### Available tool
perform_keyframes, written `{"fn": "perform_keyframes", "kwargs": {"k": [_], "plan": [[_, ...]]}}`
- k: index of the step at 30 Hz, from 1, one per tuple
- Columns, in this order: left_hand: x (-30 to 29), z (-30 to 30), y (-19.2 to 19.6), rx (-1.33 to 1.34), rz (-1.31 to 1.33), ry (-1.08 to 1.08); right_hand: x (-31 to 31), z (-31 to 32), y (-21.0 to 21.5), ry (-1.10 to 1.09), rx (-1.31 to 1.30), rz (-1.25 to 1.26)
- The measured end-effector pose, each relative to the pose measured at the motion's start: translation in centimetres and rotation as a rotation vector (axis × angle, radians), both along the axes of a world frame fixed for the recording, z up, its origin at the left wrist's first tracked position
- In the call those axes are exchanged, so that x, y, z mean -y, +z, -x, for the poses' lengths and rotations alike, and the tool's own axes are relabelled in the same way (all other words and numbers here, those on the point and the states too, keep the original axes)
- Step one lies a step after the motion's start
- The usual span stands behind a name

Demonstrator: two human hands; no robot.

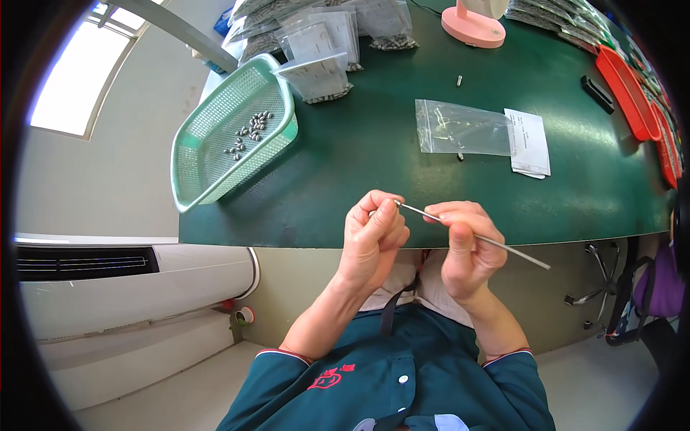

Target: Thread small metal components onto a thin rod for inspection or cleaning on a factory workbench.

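My left hand (374, 233) is closed in a pinch around a small metal part (396, 204), mostly hidden by the fingers. A long thin metal rod (525, 257) lies in my right hand (471, 244), whose fingers are closed around it. The rod slants up to the left, its tip meeting the small part at my left fingertips. Both hands are above the near edge of the green table (345, 158). Beyond them lies a clear zip bag (460, 129), with one small metal piece (461, 156) by its lower edge and another metal piece (459, 81) farther back.
At the left stands a light green mesh basket (188, 154) holding several small metal parts (251, 128). Filled bags (316, 72) are piled at the back. White paper slips (529, 144), a pink fan base (473, 30), a black object (597, 95) and red trays (627, 93) lie rightward.
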State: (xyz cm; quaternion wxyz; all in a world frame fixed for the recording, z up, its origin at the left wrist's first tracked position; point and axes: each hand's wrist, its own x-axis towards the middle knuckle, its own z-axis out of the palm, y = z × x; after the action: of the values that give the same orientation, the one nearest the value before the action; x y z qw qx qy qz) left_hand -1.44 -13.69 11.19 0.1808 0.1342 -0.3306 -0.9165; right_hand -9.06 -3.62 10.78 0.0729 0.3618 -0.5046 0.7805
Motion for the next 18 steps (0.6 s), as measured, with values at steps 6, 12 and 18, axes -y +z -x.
{"fn": "perform_keyframes", "kwargs": {"k": [6, 12, 18], "plan": [[1.4, 0.4, -0.4, 0.119, 0.162, 0.104, 0.4, 0.5, 0.0, 0.109, 0.229, -0.124], [4.1, 2.5, 0.5, 0.376, 1.141, 0.143, 0.3, 0.2, -2.2, -0.033, 0.235, -0.036], [5.5, 4.3, 0.8, 0.386, 1.302, 0.188, 0.6, 0.8, -3.2, -0.096, 0.336, -0.112]]}}
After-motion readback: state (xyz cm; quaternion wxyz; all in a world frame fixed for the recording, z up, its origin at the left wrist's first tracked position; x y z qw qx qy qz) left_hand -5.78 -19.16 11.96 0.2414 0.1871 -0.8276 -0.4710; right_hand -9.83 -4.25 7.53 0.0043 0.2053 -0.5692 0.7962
